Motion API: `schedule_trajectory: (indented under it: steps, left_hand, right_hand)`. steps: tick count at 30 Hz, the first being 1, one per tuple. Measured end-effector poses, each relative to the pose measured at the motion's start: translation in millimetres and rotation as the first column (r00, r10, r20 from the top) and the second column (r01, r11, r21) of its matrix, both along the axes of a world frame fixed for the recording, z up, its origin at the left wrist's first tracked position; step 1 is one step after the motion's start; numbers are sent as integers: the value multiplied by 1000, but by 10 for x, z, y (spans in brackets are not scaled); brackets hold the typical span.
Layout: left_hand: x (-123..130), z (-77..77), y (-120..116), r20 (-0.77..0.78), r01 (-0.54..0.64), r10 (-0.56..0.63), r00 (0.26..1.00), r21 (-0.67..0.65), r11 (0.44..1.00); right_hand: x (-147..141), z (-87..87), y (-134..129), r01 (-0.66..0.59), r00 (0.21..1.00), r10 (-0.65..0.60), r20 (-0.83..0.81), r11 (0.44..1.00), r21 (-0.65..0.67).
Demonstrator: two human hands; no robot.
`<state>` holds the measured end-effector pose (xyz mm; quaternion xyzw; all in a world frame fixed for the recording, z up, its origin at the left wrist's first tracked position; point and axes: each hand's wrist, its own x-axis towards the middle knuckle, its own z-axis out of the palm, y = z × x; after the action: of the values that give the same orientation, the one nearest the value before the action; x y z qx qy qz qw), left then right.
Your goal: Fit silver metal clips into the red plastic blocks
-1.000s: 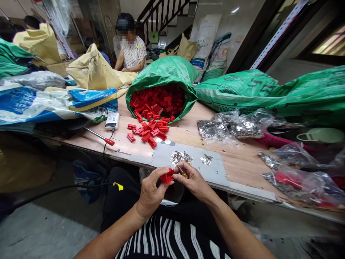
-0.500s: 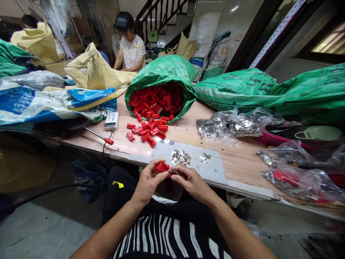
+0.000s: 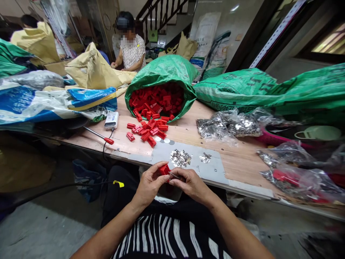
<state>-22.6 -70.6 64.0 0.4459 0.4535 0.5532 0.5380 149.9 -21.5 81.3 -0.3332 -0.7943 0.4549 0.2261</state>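
"One wooden surface (image 3: 185, 118) bears a green sack (image 3: 164, 68); what lies at the sack's mouth?"

"Loose red pieces (image 3: 151, 130), spilled just in front of the sack and sharing its red contents."

"How are the hands posed?"

"Both stand on the person's side of the sack, well apart from it, the forearms converging from either side. The left hand (image 3: 150, 184) is narrow, thumb opposed to fingers; the right hand (image 3: 192, 184) is narrow too, its fingers curled inward."

"And between the sack and the hands?"

"A heap of flat metal bits (image 3: 180, 158), bright and thin."

"Where is the held red piece (image 3: 164, 169), and how should it handle?"

"In the left hand's pinch, on the person's side of the sack. It looks like moulded plastic: probably light and stiff, its smooth faces a little slippery, its thin edges perhaps liable to chip. The outer walls should give the best hold, leaving the recess free."

"What does the right hand hold?"

"A slim metal tool (image 3: 174, 175), its shaft directed toward the piece; whether the tip touches cannot be told."
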Motion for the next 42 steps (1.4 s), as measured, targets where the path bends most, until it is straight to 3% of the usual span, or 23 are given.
schedule_trajectory:
  steps: [6,17,26,42]
  left_hand:
    - [-20,0,24,57,0,1,998,-12,1000]
    - [15,-80,16,94,-120,115,989,51,991]
    - [52,-128,-54,-202,-183,250,947,300,936]
    - [50,-206,-61,-283,-174,359,889,516,839]
  right_hand:
    - [-6,41,-33,23,1000,-23,2,999,31]
    - [-58,94,-91,124,992,-126,4,981,152]
    - [-71,71,-110,115,991,-129,28,949,292]
    - [-64,91,-86,167,984,-178,1,929,331]
